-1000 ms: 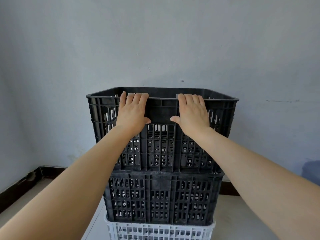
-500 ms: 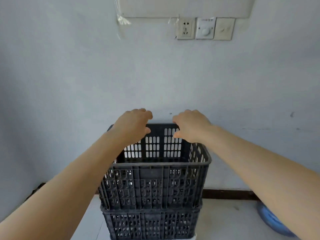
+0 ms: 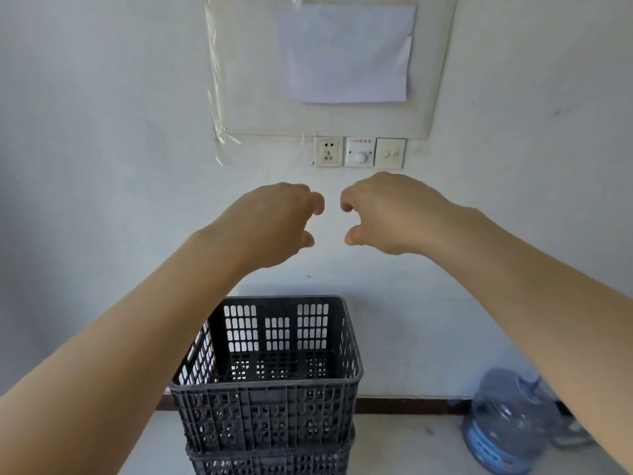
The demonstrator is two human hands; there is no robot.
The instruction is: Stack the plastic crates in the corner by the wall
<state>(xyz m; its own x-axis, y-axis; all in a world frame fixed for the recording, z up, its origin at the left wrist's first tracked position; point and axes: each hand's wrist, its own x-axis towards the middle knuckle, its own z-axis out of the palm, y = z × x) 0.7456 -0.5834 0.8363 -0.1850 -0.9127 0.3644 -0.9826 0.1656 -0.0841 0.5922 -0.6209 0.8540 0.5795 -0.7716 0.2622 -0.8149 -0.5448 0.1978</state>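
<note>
A black slotted plastic crate [image 3: 267,389] sits on top of a second black crate [image 3: 270,462], stacked against the pale wall. The upper crate is empty inside. My left hand [image 3: 277,221] and my right hand [image 3: 387,210] hover well above the stack, in front of the wall. Both hands hold nothing, with fingers curled loosely and thumbs apart from them. Neither hand touches a crate. The bottom of the stack is cut off by the frame edge.
A blue water jug [image 3: 510,426] lies on the floor at the right of the stack. On the wall above are a socket and switch plates [image 3: 359,152] and a taped sheet of paper [image 3: 342,53]. A dark skirting board [image 3: 411,404] runs along the wall's foot.
My hands let go of the top crate's rim and rose away from it. The view tilted upward, so the stack now sits lower in the frame and the white bottom crate is out of view.
</note>
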